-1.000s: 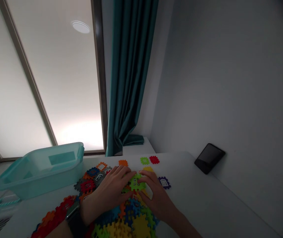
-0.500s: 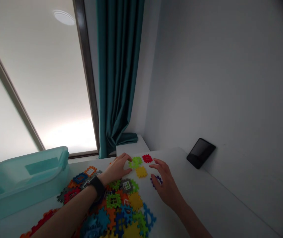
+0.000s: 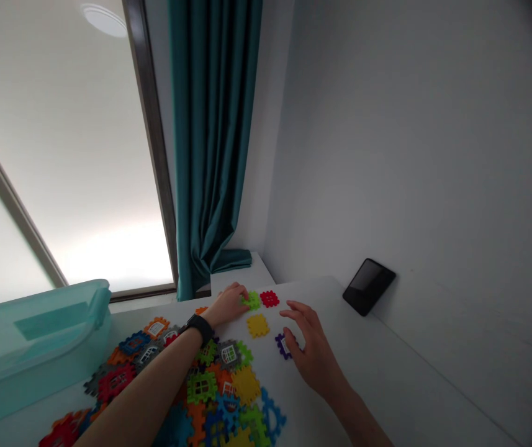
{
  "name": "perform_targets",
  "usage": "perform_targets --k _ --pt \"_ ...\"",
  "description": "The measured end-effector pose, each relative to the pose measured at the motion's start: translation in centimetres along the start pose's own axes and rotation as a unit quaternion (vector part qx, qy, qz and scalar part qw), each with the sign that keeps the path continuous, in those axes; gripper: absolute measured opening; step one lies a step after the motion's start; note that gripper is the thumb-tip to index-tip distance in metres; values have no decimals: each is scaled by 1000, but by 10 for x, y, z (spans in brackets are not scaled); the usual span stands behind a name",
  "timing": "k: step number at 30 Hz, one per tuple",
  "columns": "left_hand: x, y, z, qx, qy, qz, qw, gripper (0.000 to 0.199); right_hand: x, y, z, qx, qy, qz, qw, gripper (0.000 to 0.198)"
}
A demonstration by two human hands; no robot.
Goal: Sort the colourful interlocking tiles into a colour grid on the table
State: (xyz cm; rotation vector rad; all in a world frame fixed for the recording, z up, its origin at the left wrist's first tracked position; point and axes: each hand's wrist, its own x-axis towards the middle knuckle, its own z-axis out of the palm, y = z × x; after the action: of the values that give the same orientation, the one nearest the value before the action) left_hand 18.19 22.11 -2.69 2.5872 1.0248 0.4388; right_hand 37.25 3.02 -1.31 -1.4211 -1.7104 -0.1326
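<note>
Left hand (image 3: pixel 227 305) reaches the green piece (image 3: pixel 253 301); right hand (image 3: pixel 315 352) hovers, loosely curved.

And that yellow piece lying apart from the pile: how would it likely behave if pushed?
The yellow piece looks like thin moulded plastic, so probably stiff and light. Lying flat on the smooth-looking table, it should slide rather than roll. Being toothed, it could snag on the pile.

The single view looks from the wearer's head, forward and down onto the left hand (image 3: pixel 228 304) and right hand (image 3: pixel 311 347), both close, over the tabletop (image 3: pixel 335 316) towards a teal curtain (image 3: pixel 214 136) and grey wall (image 3: pixel 410 143) farther off.
</note>
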Motion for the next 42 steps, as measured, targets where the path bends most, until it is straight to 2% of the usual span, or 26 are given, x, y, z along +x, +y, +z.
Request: perform_targets --k 8,15,32,42 --pt "-1 4 4 17 -13 -30 999 34 1 -3 -2 2 -1 -2 1000 28" --pt "-3 7 1 9 -15 -44 999 20 1 -3 -3 0 -9 -3 1000 28" --pt "-4 6 2 24 -12 -44 999 27 0 -3 -3 0 -12 0 1000 30" --pt "-6 2 2 21 0 -20 1000 35 0 -4 -3 -5 -10 -3 1000 29"
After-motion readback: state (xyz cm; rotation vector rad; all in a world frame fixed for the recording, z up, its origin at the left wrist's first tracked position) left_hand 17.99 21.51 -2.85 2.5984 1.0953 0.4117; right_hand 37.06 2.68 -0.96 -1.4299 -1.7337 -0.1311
